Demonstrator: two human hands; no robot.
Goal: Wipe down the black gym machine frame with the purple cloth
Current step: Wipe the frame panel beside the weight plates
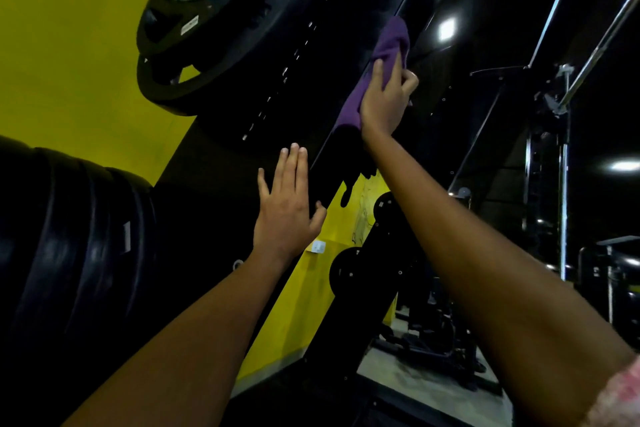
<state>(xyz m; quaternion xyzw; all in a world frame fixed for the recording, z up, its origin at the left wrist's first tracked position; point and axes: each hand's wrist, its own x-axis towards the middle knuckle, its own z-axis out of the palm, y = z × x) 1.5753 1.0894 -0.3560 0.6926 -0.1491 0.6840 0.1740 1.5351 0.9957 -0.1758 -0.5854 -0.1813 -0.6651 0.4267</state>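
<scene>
The black gym machine frame [294,87] runs as a tall upright beam through the middle of the view, with a row of small holes along it. My right hand [386,100] grips the purple cloth [384,55] and presses it against the beam's right edge, high up. The cloth hangs down behind my wrist. My left hand [287,208] lies flat with straight fingers against the same beam, lower down, holding nothing.
Black weight plates [221,28] hang on a bar at the upper left, and more plates [79,246] are stacked at the lower left. A yellow wall [69,45] stands behind. Steel bars [595,48] and other machines fill the right side.
</scene>
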